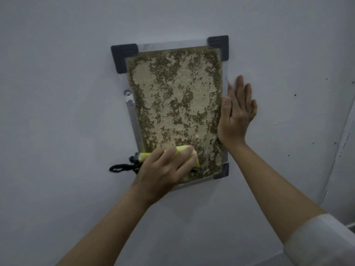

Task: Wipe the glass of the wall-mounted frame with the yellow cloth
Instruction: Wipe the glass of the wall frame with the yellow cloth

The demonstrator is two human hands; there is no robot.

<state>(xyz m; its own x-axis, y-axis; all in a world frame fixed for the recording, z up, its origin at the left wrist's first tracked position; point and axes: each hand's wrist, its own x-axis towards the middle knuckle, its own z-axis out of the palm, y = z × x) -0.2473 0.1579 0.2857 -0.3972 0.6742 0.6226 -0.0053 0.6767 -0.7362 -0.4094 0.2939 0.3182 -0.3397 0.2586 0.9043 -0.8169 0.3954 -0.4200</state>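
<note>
A wall-mounted frame with a silver rim and dark grey corner caps hangs on the pale wall. Behind its glass is a mottled tan and brown sheet. My left hand presses a folded yellow cloth flat against the glass at the lower left corner, hiding that corner. My right hand lies flat with spread fingers against the frame's right edge, holding nothing.
A black cord loop sticks out on the wall just left of the frame's lower left corner. The grey-white wall surrounds the frame. A wall corner or seam runs down at the far right.
</note>
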